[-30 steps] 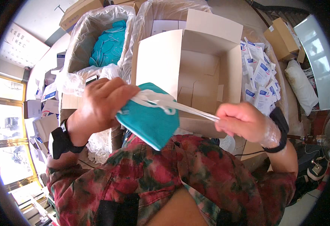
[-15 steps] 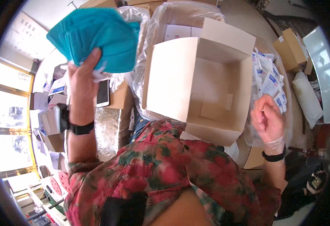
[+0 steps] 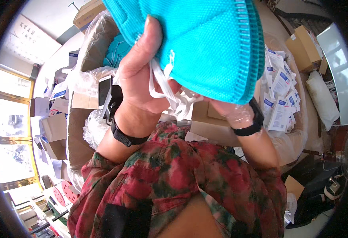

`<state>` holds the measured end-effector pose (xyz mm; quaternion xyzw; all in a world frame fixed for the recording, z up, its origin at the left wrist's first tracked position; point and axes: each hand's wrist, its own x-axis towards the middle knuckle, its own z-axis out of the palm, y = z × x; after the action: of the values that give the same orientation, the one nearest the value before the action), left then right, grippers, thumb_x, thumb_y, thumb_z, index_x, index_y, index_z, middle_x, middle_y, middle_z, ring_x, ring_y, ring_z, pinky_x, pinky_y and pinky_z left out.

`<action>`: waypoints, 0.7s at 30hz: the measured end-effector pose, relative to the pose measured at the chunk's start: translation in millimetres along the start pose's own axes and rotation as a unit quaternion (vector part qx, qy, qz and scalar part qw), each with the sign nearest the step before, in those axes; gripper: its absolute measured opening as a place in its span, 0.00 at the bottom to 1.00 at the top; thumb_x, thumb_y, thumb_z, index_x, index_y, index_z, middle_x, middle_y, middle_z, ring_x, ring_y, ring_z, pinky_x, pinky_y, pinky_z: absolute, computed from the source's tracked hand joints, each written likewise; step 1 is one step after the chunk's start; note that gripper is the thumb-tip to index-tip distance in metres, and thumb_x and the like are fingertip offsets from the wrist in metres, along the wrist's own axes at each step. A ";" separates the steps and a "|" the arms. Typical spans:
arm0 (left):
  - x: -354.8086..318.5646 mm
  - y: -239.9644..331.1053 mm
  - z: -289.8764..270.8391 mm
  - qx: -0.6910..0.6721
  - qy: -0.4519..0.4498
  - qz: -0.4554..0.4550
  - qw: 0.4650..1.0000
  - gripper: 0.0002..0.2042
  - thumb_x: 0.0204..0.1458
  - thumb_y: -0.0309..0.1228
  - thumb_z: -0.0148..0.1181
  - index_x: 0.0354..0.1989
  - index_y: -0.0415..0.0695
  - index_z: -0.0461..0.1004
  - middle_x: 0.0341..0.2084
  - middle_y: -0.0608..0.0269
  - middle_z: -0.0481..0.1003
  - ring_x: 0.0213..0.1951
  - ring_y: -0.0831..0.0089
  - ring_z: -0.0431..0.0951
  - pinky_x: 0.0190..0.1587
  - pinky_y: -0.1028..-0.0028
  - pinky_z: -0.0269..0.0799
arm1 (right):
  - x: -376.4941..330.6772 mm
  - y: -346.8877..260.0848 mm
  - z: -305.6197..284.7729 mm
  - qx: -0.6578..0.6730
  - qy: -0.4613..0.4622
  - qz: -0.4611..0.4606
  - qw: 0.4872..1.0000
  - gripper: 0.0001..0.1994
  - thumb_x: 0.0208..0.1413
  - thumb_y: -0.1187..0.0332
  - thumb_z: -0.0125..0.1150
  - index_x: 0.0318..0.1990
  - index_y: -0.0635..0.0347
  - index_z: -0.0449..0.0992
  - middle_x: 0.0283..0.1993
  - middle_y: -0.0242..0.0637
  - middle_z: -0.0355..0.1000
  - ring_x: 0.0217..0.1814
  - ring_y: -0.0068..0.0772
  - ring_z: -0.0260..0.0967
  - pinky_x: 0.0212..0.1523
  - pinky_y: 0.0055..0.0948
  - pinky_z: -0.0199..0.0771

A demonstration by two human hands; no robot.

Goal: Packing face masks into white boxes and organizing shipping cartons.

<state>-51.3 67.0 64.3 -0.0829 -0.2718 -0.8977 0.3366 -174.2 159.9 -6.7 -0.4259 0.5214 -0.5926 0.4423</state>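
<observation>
A teal folded face mask (image 3: 205, 43) fills the top of the view, very close to the camera. My left hand (image 3: 144, 75) grips it at its left edge, thumb on the fabric, with the white elastic straps (image 3: 170, 93) bunched under the palm. My right hand (image 3: 231, 111), in a thin clear plastic glove, is mostly hidden behind the mask's lower right edge; only its wrist with a black band shows, so its grip cannot be seen. The open cardboard box (image 3: 205, 119) is nearly all covered by the mask and arms.
A clear plastic bag of teal masks (image 3: 116, 53) sits at the upper left. A phone (image 3: 104, 90) lies beside it. A pile of white-and-blue sealed packets (image 3: 281, 91) lies at the right. Cardboard boxes (image 3: 305, 47) stand at the back right.
The mask has come from the upper left to right in front of the camera. My right hand rose from the box's right side up behind the mask. The box is now hidden.
</observation>
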 end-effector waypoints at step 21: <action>12.5 22.1 -48.5 0.038 0.001 0.053 0.998 0.17 0.63 0.41 0.42 0.49 0.40 0.69 0.32 0.54 0.78 0.14 0.76 0.71 0.15 0.80 0.67 | -22.9 -4.4 15.8 0.152 -0.176 0.081 0.969 0.20 0.58 0.52 0.56 0.46 0.60 0.69 0.26 0.30 0.68 0.20 0.13 0.57 0.19 0.13 0.51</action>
<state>-44.8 19.8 37.3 -0.0837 -0.3009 -0.8676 0.3868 -153.7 178.6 -1.8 -0.4070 0.3721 -0.5430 0.6333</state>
